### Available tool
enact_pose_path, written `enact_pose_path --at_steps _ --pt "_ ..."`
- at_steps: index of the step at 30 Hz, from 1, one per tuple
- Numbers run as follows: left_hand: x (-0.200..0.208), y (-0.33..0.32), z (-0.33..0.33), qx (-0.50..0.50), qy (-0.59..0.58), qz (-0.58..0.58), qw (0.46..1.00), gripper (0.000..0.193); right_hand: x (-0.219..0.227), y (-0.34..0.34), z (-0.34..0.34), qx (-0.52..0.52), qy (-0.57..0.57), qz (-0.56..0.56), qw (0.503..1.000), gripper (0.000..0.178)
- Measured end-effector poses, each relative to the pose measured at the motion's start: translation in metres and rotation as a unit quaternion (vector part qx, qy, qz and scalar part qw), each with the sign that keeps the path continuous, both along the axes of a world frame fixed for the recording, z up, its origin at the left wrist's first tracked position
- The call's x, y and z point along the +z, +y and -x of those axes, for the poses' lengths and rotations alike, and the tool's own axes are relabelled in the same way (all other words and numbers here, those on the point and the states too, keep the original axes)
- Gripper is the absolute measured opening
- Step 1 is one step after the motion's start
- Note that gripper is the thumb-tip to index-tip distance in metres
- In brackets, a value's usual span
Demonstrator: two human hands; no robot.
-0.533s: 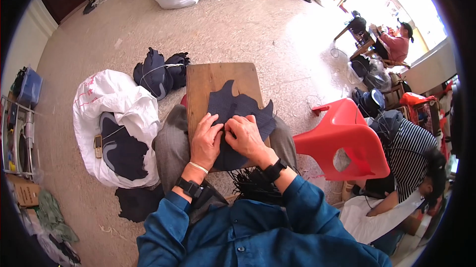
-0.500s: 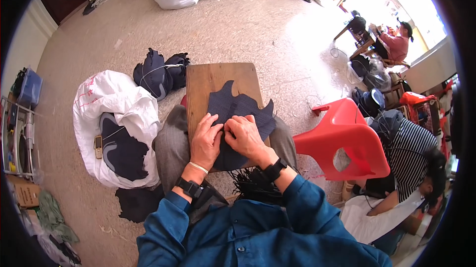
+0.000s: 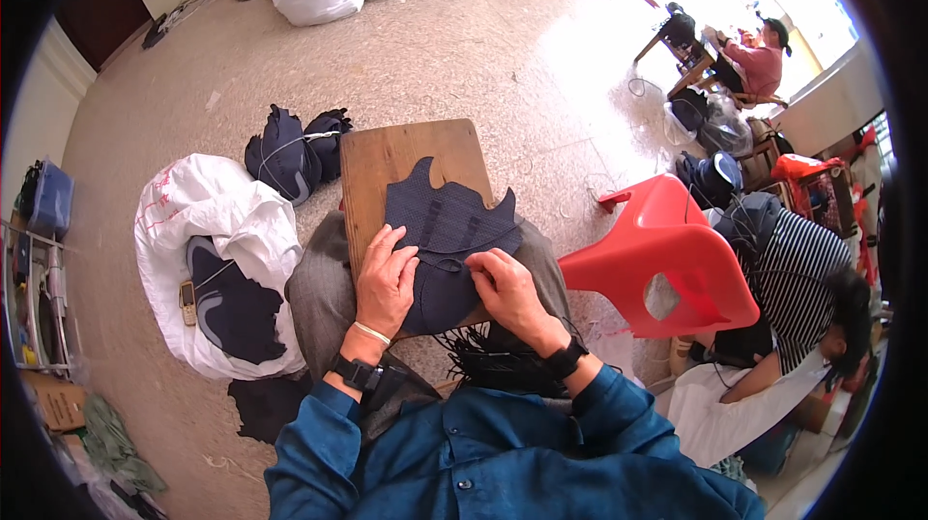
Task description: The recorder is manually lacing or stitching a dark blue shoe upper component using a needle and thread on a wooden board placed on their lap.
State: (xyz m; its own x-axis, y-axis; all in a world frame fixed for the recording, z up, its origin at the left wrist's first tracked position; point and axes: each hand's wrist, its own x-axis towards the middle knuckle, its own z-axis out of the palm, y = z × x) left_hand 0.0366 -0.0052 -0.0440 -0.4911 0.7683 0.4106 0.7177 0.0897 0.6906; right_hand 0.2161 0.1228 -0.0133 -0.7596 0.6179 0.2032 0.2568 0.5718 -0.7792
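A dark navy cut fabric piece (image 3: 440, 216) with pointed horn-like corners lies on a wooden bench top (image 3: 372, 162) between my knees. A thin dark strip or seam curves across its middle. My left hand (image 3: 385, 290) rests on the piece's left edge, fingers stretched out and pressing it down. At the right edge, my right hand (image 3: 510, 293) has its fingers curled with thumb and index pinched together. What the pinch holds is too small to make out. Dark fringe-like strands (image 3: 483, 356) hang under the near edge of the bench.
To my left, a white sack (image 3: 217, 191) holds dark shaped pieces and a phone (image 3: 188, 303). A tied dark bundle (image 3: 282, 155) lies beyond it. A red plastic stool (image 3: 667, 249) is at my right, beside a person in a striped top (image 3: 802, 274). Others sit farther off.
My hands were close together at the middle of the fabric piece. Now my right hand has drawn away to the right, the left has flattened, and more of the piece shows between them.
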Motion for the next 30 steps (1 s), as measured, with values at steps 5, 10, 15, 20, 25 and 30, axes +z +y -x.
enact_pose_path --at_steps 5,10,15,20,25,30 --pt "0.012 -0.001 -0.007 0.026 -0.086 -0.041 0.995 0.013 -0.006 0.008 0.015 0.014 -0.022 -0.066 0.998 0.013" --pt "0.024 0.003 -0.014 0.007 0.09 0.048 0.995 0.022 -0.001 0.01 0.016 0.018 -0.078 0.003 0.997 0.018" --pt "0.019 0.009 -0.005 -0.016 0.042 0.08 0.996 0.014 -0.001 0.001 0.014 0.029 -0.066 -0.054 0.996 0.032" --pt "0.028 -0.003 0.015 -0.041 -0.229 0.047 0.971 0.011 -0.005 0.001 0.016 0.003 -0.061 -0.094 0.994 0.035" --pt "0.025 -0.003 0.007 -0.054 -0.001 0.063 0.997 0.012 -0.002 0.004 0.018 0.008 -0.055 -0.081 0.995 0.034" --pt "0.026 -0.003 0.003 -0.046 -0.027 0.079 0.995 0.009 -0.003 0.015 0.016 -0.005 -0.005 -0.071 0.997 0.02"
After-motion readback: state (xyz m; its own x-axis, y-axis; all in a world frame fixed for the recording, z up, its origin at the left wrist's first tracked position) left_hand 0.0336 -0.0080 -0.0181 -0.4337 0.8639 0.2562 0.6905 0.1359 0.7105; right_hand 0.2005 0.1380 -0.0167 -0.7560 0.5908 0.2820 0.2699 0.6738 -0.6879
